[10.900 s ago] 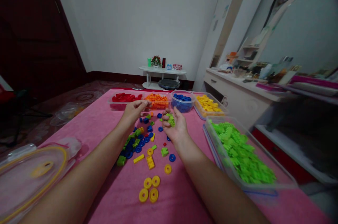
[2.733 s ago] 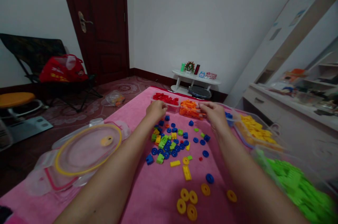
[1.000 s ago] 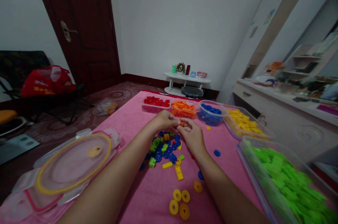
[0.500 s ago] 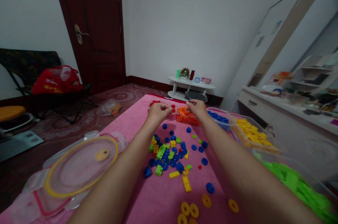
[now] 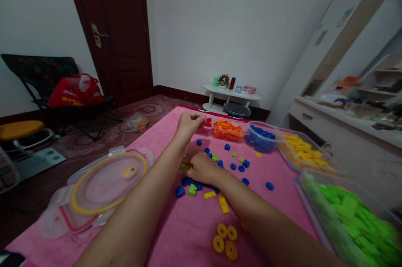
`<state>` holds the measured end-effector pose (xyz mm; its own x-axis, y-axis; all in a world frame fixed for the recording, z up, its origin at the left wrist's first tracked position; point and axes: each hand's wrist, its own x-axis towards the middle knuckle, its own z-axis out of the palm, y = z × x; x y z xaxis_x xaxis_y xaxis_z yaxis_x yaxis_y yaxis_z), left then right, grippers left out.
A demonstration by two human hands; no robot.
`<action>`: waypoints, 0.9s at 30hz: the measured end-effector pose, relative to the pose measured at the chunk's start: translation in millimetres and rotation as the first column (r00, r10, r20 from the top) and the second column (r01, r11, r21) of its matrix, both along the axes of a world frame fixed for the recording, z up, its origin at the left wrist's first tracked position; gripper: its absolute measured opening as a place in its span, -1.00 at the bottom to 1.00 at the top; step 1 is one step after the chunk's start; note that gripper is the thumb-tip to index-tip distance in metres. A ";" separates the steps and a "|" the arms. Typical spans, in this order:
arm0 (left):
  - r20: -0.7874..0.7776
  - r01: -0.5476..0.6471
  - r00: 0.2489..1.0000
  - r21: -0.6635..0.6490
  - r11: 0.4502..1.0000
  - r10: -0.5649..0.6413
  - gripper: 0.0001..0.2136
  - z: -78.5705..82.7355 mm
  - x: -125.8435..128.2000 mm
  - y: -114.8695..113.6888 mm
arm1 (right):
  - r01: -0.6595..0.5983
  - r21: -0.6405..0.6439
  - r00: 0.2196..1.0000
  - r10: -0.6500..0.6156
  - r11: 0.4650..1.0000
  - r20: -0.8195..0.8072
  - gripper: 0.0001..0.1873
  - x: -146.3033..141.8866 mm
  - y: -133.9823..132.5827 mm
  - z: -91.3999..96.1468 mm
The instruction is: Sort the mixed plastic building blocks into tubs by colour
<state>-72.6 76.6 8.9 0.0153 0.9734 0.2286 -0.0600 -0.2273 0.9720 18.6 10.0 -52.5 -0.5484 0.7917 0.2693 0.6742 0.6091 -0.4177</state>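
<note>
My left hand (image 5: 190, 123) is at the near-left side of the clear container of red blocks (image 5: 207, 122), its thumb and fingertips pinched together; whatever they hold is too small to make out. Closer to me, my right hand (image 5: 202, 167) reaches left over the mixed pile, with finger and thumb apart around green and yellow blocks (image 5: 187, 166). My left forearm partly hides those fingertips. Blue wheels (image 5: 197, 185), a light green block (image 5: 192, 190), a blue block (image 5: 180, 191) and a yellow brick (image 5: 224, 205) lie around the pile.
Containers of orange blocks (image 5: 228, 133), blue blocks (image 5: 262, 143), yellow blocks (image 5: 303, 151) and green blocks (image 5: 354, 212) line the far and right edges of the pink-covered table (image 5: 176, 233). Several yellow wheels (image 5: 230, 250) lie near me. A clear lid (image 5: 106, 183) rests at left.
My right hand has come back from beside the orange container and moved down-left into the pile. My left hand stays by the red container. The view has shifted slightly.
</note>
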 end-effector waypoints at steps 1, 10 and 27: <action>-0.008 0.005 1.000 0.006 1.000 -0.005 -0.86 -0.4 0.4 0.1 | 0.021 0.006 0.999 -0.022 1.000 0.032 -0.78 3.4 0.5 -0.4; -0.635 0.118 0.769 0.028 0.993 -0.074 -0.91 -20.5 -9.7 10.1 | 0.306 -0.067 0.939 -0.290 0.950 0.183 -0.75 82.3 -8.6 10.9; -0.674 0.410 0.351 -0.514 0.754 -0.650 -0.83 -27.3 -5.7 -5.2 | 0.292 -0.219 0.920 -0.336 0.931 -0.201 -0.68 117.4 -17.0 24.0</action>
